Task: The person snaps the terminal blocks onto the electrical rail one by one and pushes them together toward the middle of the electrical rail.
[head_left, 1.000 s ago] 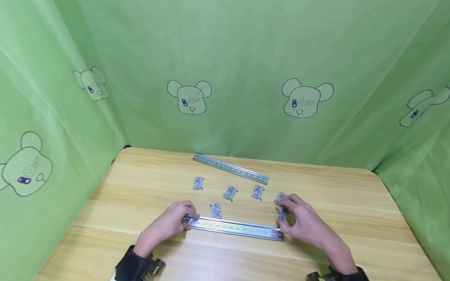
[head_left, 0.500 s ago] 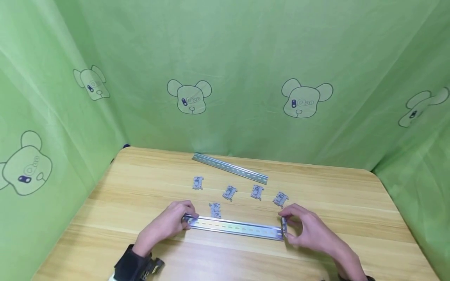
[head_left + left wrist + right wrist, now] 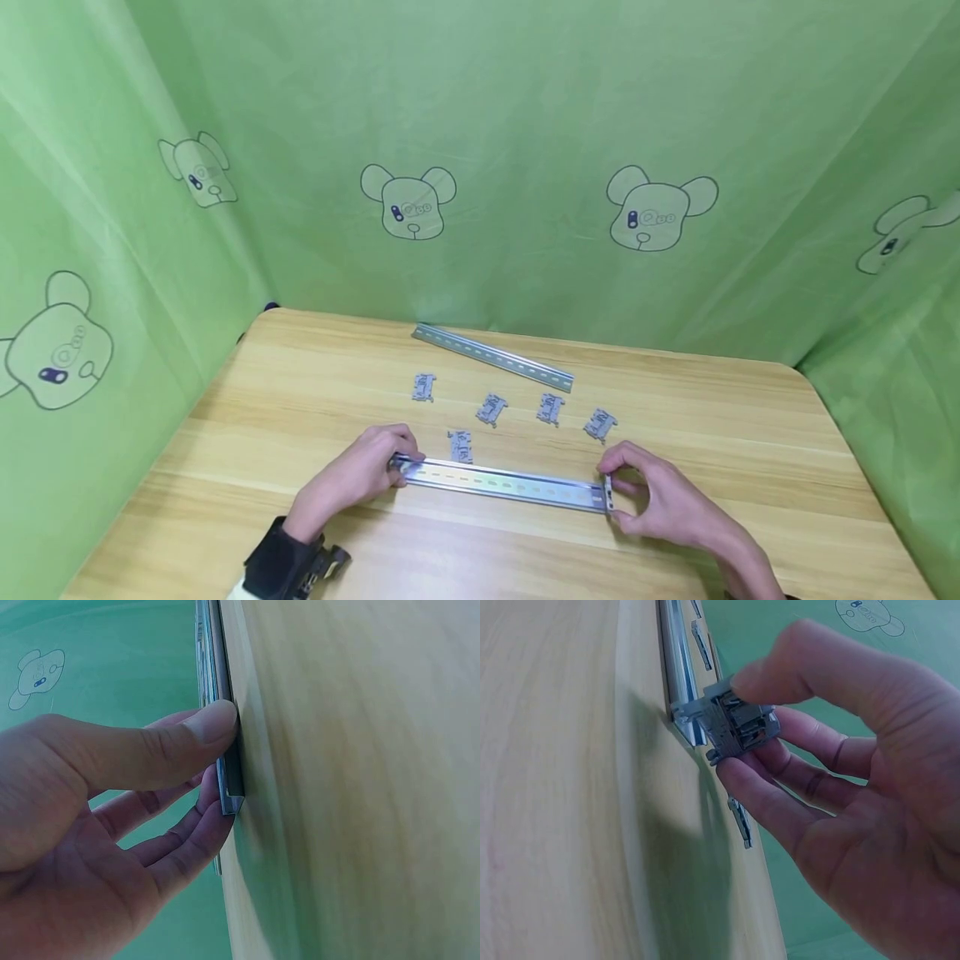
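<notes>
A slotted metal DIN rail [image 3: 502,483] lies across the near part of the table. My left hand [image 3: 367,471] grips its left end, thumb on the near edge and fingers on the far edge, as the left wrist view shows. At the rail's right end my right hand [image 3: 660,497] pinches a grey terminal block [image 3: 739,720] between thumb and fingers. The block stands on edge, crosswise to the rail, its foot side right at the rail's end. Just behind the rail lies another grey terminal block [image 3: 461,447], flat on the table.
Several more grey terminal blocks lie flat in a loose row, among them a left one [image 3: 423,387] and a right one [image 3: 600,425]. Behind them a second DIN rail [image 3: 492,357] lies slanted near the back edge of the wooden table [image 3: 712,417]. Green curtains [image 3: 525,275] surround it.
My right hand has come slightly right and nearer with the terminal block, away from the block at the right of the row, and turned it on edge at the rail's end. The left hand stays put.
</notes>
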Demonstrator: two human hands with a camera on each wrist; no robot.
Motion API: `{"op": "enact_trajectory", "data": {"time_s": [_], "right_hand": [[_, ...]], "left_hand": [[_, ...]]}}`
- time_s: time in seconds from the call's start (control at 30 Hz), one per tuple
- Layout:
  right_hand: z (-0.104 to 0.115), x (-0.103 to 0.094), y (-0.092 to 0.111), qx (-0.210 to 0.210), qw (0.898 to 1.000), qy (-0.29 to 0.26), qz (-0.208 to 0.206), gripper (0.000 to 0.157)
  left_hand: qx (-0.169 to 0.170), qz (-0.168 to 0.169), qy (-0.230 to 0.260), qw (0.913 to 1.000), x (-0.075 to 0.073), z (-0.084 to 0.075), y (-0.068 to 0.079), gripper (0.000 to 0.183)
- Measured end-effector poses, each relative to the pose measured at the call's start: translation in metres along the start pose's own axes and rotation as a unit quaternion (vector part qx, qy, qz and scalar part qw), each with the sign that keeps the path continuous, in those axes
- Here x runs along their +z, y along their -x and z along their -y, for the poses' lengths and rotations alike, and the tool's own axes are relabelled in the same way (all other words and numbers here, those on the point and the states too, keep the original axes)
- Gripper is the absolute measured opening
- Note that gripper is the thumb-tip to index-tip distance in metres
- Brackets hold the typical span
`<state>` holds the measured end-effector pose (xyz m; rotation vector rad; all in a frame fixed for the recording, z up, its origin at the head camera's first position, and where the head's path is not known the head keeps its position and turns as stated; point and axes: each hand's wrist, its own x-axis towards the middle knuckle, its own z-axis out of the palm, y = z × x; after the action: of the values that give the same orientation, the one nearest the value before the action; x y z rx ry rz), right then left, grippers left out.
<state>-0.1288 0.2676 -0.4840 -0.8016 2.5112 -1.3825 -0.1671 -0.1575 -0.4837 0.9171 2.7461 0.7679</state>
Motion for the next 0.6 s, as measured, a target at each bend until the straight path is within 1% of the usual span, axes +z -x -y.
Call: {"op": "enact_trajectory", "data": {"time_s": [0.27, 0.6], "right_hand": [[-0.0033, 0.0005, 0.0009, -0.001, 0.999, -0.045, 0.013, 0.055], [-0.0085, -0.0007, 0.0021, 0.003, 0.995, -0.096, 0.03, 0.053]], "left_hand": [[0.009, 0.003, -0.005, 0.9999, -0.0026, -0.0021, -0.0005, 0.035], [0.009, 0.002, -0.005, 0.9999, -0.0014, -0.0006, -0.0003, 0.034]]}}
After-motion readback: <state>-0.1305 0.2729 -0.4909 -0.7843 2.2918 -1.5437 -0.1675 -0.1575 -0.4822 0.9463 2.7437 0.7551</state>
